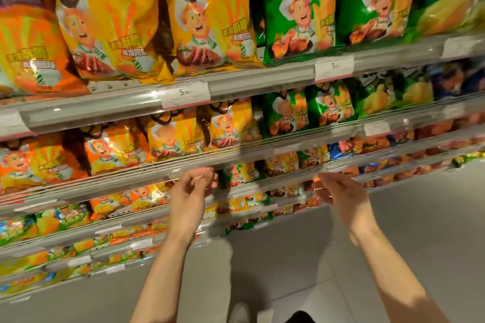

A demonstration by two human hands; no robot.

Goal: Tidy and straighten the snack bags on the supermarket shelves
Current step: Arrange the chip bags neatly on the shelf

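Left hand [193, 193] and right hand [338, 193] (2, empty) near snack bags [241, 174].

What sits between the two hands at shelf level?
In the head view, between the left hand and right hand runs the shelf rail, with yellow and green snack bags behind it.

Bare forearms, no sleeves
Left hand [193, 193] and right hand [341, 195] without gloves, rings or watch; white shoe [240, 313] below.
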